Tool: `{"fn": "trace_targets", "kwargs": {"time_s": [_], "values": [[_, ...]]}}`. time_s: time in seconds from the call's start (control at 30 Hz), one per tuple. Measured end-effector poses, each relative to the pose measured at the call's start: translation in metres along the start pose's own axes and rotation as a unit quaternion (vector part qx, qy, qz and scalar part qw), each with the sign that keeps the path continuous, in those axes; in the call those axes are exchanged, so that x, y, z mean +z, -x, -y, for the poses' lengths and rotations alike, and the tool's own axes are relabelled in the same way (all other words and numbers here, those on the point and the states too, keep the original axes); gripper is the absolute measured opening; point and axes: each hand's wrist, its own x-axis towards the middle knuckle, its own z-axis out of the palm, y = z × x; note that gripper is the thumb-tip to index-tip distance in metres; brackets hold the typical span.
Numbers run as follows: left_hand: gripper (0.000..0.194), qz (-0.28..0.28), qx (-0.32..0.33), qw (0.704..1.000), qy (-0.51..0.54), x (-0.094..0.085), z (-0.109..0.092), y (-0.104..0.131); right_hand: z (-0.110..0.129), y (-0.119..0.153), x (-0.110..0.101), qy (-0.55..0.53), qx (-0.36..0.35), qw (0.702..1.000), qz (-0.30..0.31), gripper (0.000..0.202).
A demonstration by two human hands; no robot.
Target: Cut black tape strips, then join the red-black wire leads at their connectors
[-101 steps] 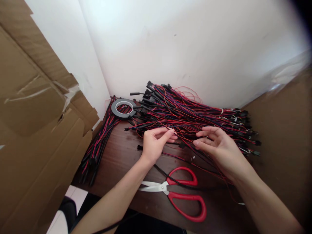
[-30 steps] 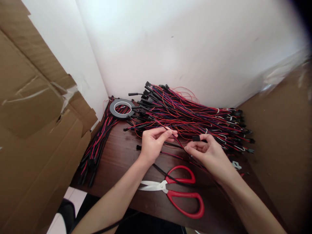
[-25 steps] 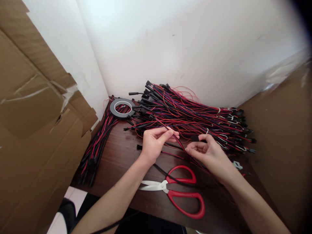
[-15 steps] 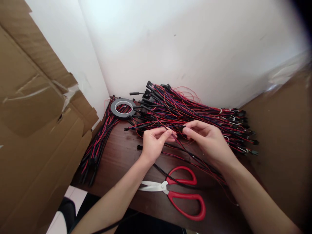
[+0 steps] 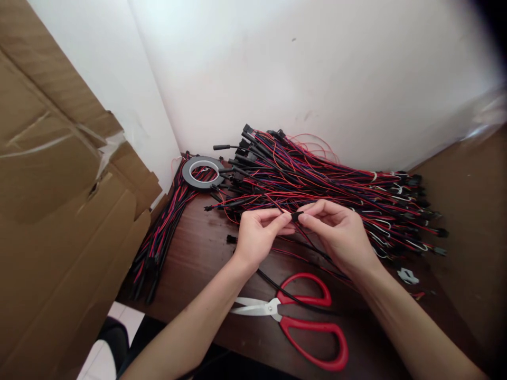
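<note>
My left hand [image 5: 259, 235] is closed in a pinch on a thin red and dark wire bundle [image 5: 273, 201] that runs between the fingertips and down to the right. Close beside it, my right hand [image 5: 343, 235] pinches a short piece of black tape [image 5: 297, 216], which lies against the wires and spans the small gap between my two hands. Below my hands, red-handled scissors [image 5: 273, 307] lie with blades slightly apart, and a black cable [image 5: 291, 296] crosses them. Behind my hands is a large pile of wire harnesses [image 5: 301, 169] with black connectors.
A roll of black tape [image 5: 188, 174] rests on a smaller wire bundle [image 5: 162, 237] at left. A white plastic piece [image 5: 407, 275] lies at right. Cardboard [image 5: 67, 211] stands at left and more cardboard [image 5: 471, 211] at right, with a white wall [image 5: 277, 68] behind.
My right hand has brought the black tape left and slightly down to the wires, so that it meets my left fingertips. The view has shifted slightly.
</note>
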Motion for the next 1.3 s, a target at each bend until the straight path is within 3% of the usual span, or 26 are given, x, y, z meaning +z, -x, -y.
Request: {"fn": "trace_targets", "kwargs": {"time_s": [0.73,1.3], "values": [[0.037,0.019,-0.021,1.000,0.011,0.002,-0.003,0.001,0.010,-0.001,-0.001,-0.051,0.079,0.995,0.035,0.031],[0.036,0.014,-0.020,1.000,0.018,0.003,-0.008,0.002,0.014,-0.001,-0.004,0.005,0.028,0.999,0.043,0.029]]}}
